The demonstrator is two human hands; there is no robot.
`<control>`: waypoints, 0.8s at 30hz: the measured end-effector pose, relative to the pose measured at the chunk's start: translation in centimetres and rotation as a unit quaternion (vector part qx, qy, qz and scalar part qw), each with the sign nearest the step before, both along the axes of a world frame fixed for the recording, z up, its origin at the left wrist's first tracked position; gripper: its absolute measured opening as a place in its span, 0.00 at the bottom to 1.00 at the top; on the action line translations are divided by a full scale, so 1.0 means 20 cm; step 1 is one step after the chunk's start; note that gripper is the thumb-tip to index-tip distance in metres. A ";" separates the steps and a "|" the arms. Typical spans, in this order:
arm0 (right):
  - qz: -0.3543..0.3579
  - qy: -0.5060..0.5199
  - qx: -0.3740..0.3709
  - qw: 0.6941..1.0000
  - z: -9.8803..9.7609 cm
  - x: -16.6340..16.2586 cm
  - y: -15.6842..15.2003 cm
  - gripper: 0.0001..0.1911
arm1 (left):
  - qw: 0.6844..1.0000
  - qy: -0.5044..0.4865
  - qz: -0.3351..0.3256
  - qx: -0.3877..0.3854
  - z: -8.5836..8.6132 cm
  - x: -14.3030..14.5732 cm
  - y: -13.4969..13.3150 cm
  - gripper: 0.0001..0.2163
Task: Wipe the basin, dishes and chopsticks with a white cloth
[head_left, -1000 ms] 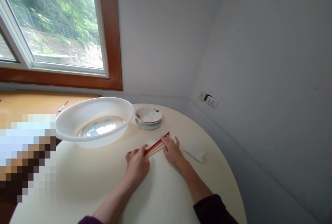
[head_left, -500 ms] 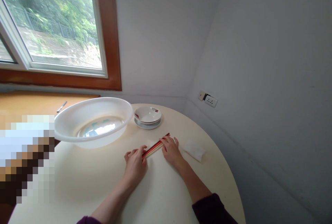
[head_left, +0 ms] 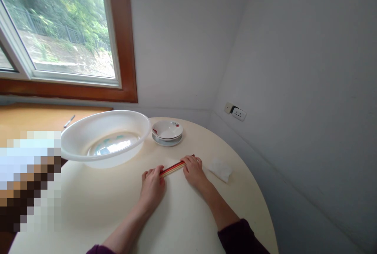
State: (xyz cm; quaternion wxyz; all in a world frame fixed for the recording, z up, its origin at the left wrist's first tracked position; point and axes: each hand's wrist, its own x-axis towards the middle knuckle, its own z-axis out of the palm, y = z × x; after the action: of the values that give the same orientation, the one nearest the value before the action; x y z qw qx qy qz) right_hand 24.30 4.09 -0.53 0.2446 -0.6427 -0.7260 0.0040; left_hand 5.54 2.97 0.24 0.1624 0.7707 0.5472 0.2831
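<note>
Several chopsticks (head_left: 173,169), dark red, bright red and pale wood, lie side by side in a bundle just over the table. My left hand (head_left: 153,185) is closed around their near left end. At the far right end, my right hand (head_left: 193,170) has its fingers wrapped over the bundle, and a dark tip shows beyond them. The ends inside both hands are hidden. To the right of my right hand lies a folded white tissue (head_left: 220,170). Behind the chopsticks, white bowls (head_left: 167,130) with a red floral pattern are stacked on a plate (head_left: 166,142).
A large translucent plastic basin (head_left: 106,154) stands at the left on the round cream table (head_left: 182,222). Beyond it, a slim pen-like object (head_left: 69,121) lies on a wooden surface (head_left: 26,117). Wall sockets (head_left: 239,114) sit above the table's right edge, below the grey walls.
The far right end of the chopsticks has come down slightly toward me, and my right hand's fingers now cover more of it. My left hand has hardly moved.
</note>
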 end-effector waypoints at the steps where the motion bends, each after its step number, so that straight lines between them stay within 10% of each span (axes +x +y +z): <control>1: 0.001 0.000 0.000 1.000 0.00 0.00 0.00 0.16 | 1.000 0.000 -0.004 0.001 0.00 0.00 0.00 0.18; 24: 0.024 -0.025 -0.006 0.999 0.02 -0.05 -0.03 0.09 | 0.998 0.057 -0.011 0.021 -0.01 0.00 0.01 0.18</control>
State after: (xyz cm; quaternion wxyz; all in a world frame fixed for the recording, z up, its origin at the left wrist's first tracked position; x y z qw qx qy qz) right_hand 23.22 3.56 -0.07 0.2221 -0.6264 -0.7472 -0.0015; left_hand 5.50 3.07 0.12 0.1179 0.7951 0.5405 0.2486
